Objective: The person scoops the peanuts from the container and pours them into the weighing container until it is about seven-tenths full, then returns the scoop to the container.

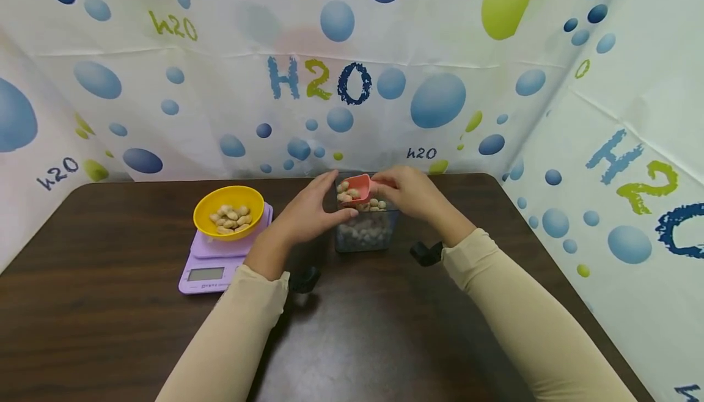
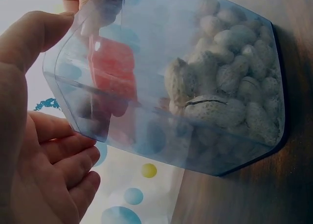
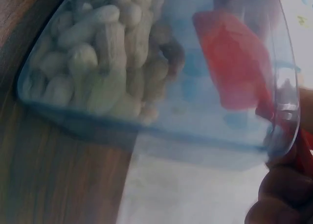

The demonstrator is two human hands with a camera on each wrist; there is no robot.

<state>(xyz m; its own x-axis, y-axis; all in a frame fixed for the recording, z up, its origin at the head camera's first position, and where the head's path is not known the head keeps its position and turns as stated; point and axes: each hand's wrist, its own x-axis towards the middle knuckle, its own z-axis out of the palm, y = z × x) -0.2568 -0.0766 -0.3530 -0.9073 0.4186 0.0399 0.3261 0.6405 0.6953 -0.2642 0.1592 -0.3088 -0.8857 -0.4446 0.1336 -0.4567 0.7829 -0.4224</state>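
A clear bluish plastic container [image 1: 363, 244] stands on the table with unshelled peanuts [image 2: 234, 72] in its lower part. My left hand [image 1: 307, 211] holds it at the left side of the rim, thumb in front and fingers behind. Over on the right, my right hand [image 1: 414, 193] grips the handle of a red scoop [image 1: 360, 187]. The scoop's bowl is inside the container's upper part, with a few peanuts in it in the head view. Both wrist views show the scoop through the clear walls, above the pile.
Left of the container, a yellow bowl [image 1: 199, 211] holding several peanuts sits on a purple kitchen scale [image 1: 233, 267]. The dark wooden table [image 1: 374, 341] has its back edge just behind the container. Patterned white sheets [image 1: 231, 109] hang behind and at the sides.
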